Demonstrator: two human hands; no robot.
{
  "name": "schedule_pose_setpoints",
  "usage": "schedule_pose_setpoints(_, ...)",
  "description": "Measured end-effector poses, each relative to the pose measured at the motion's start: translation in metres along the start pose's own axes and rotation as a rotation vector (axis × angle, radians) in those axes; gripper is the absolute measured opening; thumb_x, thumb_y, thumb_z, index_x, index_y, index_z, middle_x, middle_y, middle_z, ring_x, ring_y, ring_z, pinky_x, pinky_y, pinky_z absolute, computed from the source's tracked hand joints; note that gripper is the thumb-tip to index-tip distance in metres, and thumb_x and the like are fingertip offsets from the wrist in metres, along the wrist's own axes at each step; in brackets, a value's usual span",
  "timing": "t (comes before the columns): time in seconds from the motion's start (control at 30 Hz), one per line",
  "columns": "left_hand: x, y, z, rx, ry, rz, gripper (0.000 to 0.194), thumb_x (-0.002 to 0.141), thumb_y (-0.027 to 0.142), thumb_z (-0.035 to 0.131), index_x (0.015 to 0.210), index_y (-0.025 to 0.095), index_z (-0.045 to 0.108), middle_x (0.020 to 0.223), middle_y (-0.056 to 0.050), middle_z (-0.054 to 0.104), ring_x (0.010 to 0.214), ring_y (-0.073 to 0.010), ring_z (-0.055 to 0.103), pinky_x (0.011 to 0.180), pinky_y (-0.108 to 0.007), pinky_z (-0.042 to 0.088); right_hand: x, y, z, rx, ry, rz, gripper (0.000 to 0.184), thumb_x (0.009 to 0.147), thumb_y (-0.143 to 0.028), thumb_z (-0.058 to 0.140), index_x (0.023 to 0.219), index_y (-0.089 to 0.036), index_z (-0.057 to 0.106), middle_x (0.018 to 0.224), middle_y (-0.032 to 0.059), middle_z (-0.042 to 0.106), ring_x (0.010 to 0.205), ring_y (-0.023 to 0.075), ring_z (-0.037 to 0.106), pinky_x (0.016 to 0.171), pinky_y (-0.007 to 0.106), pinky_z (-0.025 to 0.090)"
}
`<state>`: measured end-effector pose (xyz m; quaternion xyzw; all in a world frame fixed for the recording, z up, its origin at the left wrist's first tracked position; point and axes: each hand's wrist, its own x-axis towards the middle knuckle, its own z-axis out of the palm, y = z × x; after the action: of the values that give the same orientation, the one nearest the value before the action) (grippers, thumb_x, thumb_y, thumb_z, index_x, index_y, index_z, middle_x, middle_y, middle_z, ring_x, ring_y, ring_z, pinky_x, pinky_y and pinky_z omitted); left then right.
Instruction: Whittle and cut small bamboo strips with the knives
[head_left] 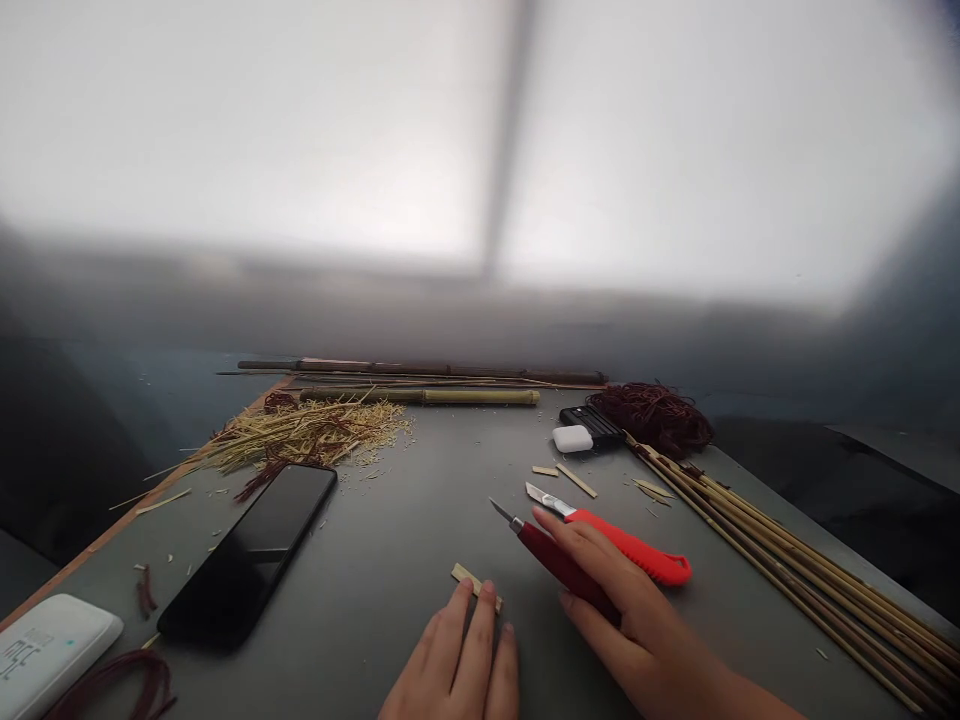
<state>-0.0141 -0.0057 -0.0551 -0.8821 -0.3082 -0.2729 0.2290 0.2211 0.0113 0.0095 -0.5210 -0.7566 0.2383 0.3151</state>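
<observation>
My left hand [461, 660] is low in the middle, its fingertips pressing a short pale bamboo strip [466, 576] against the grey tabletop. The far end of that strip shows past the fingers; the rest is partly covered. To the right, my right hand [622, 600] has its thumb and fingers around the dark red handle of a carving knife [547, 555]. The slim pointed blade aims away, up and left. Just beyond my right hand lies a utility knife [637, 548] with a bright red handle and its blade out.
Loose bamboo offcuts [576, 480] lie past the knives. A black phone [251, 555] and a white device [56, 650] are at left, below a heap of shavings [322, 430]. Bamboo sticks [787, 560] line the right edge, near a white case [572, 438] and dark fibre bundle [652, 415]. Bamboo poles [480, 397] lie at the back.
</observation>
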Motion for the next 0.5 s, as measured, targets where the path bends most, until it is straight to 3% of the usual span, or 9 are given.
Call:
schedule_pose_setpoints(0.07, 0.004, -0.001, -0.001, 0.034, 0.028, -0.024, 0.026, 0.097, 0.02, 0.052, 0.121, 0.018, 0.062, 0.123, -0.009, 0.071, 0.109, -0.0256, 0.069, 0.089, -0.029, 0.057, -0.001, 0.002, -0.003, -0.127, -0.037, -0.056, 0.056, 0.09, -0.016, 0.045, 0.144, -0.025, 0.051, 0.14, 0.0095, 0.059, 0.128, 0.0266, 0.057, 0.105, 0.042, 0.051)
schedule_pose_setpoints(0.2, 0.007, 0.003, 0.001, 0.035, 0.101, -0.017, 0.024, 0.097, 0.019, 0.051, 0.116, 0.019, 0.063, 0.116, -0.007, 0.074, 0.105, -0.0235, 0.07, 0.088, -0.029, 0.057, 0.0, -0.007, -0.012, -0.302, -0.142, -0.192, 0.057, 0.082, -0.005, 0.044, 0.136, -0.02, 0.058, 0.132, 0.0101, 0.065, 0.122, 0.0239, 0.062, 0.105, 0.037, 0.052)
schedule_pose_setpoints(0.4, 0.005, 0.006, 0.005, 0.035, 0.118, -0.002, 0.023, 0.096, 0.016, 0.051, 0.115, 0.018, 0.064, 0.113, -0.005, 0.074, 0.104, -0.0218, 0.07, 0.085, -0.026, 0.056, -0.004, -0.022, -0.02, -0.43, -0.199, -0.326, 0.057, 0.079, -0.002, 0.043, 0.13, -0.02, 0.062, 0.118, 0.0116, 0.068, 0.098, 0.0198, 0.071, 0.084, 0.027, 0.061)
schedule_pose_setpoints(0.5, 0.011, 0.006, 0.001, 0.031, 0.132, -0.006, 0.02, 0.095, 0.014, 0.052, 0.11, 0.017, 0.065, 0.106, -0.004, 0.076, 0.099, -0.0213, 0.071, 0.083, -0.025, 0.056, -0.007, -0.019, -0.014, -0.491, -0.162, -0.373, 0.057, 0.081, -0.001, 0.04, 0.13, -0.018, 0.061, 0.121, 0.0141, 0.067, 0.097, 0.0205, 0.071, 0.081, 0.028, 0.061)
